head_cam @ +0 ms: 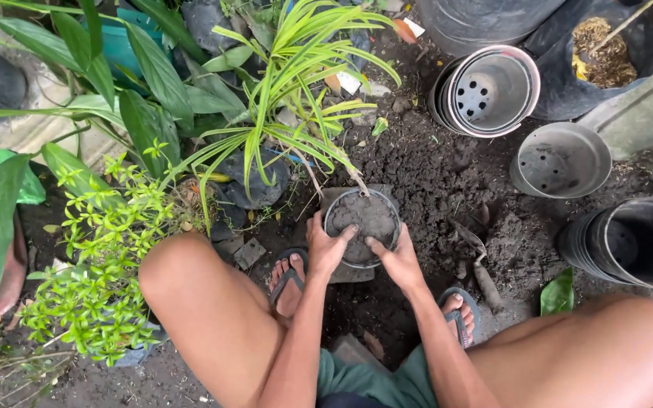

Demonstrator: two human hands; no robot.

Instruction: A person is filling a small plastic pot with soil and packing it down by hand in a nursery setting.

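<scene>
The soil-filled pot (362, 227) sits on the ground between both feet. Left hand (328, 245) and right hand (396, 259) fingers clasp its rim. Probably heavy, thin-walled; grip low on the sides.

Left hand (329, 245), right hand (394, 259), fingers downturned.

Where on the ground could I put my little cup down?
Bare soil lies open between the soil-filled pot, the stacked pots and the grey pot. By the trowel it's tight. The leafy plants crowd the other side.
</scene>
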